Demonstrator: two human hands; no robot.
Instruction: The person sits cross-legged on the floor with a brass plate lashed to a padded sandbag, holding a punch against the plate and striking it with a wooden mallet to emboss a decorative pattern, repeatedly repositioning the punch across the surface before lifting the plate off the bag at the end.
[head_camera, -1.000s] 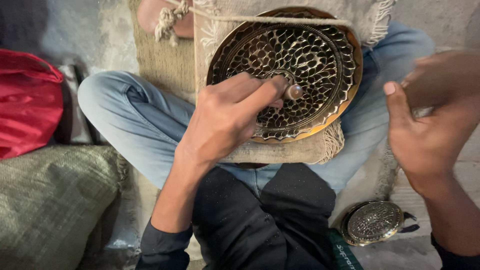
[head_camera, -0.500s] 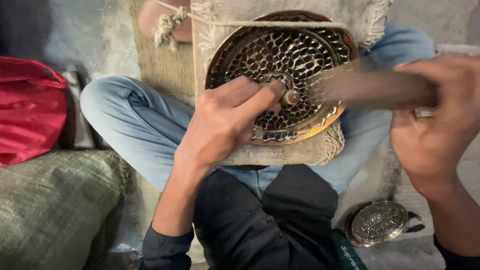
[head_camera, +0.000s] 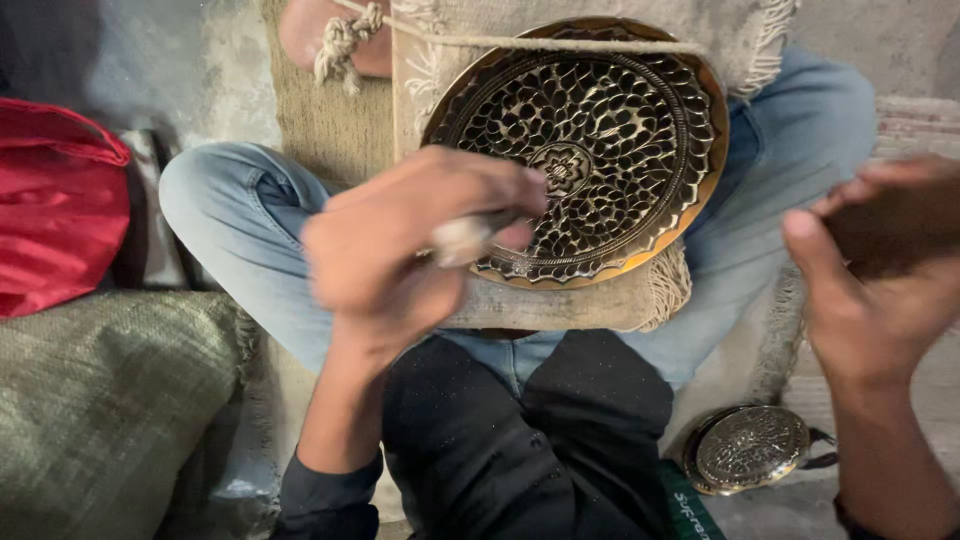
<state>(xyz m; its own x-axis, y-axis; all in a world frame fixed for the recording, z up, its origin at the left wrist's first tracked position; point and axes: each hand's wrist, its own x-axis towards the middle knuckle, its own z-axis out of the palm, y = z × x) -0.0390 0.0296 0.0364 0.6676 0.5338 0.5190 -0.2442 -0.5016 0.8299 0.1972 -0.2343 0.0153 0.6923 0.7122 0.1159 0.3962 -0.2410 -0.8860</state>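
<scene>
A round brass plate (head_camera: 610, 130) with a dark engraved floral pattern rests on a fringed cloth pad (head_camera: 560, 305) across my crossed legs, and a rope (head_camera: 480, 42) runs over its top edge. My left hand (head_camera: 400, 250), blurred by motion, hovers just over the plate's lower left rim, fingers closed around a small pale-tipped metal punch (head_camera: 462, 240). My right hand (head_camera: 870, 270) is off to the right of the plate, curled around a dark blurred tool (head_camera: 905, 215); its shape cannot be made out.
A red bag (head_camera: 55, 205) lies at the left above a grey-green sack (head_camera: 95, 410). A small round engraved metal disc (head_camera: 750, 447) sits on the floor at lower right. A bare foot (head_camera: 320, 35) shows at the top.
My left hand has lifted the punch off the plate's centre and drawn back to the lower left. The right hand's dark tool has swung away from the plate to the right.
</scene>
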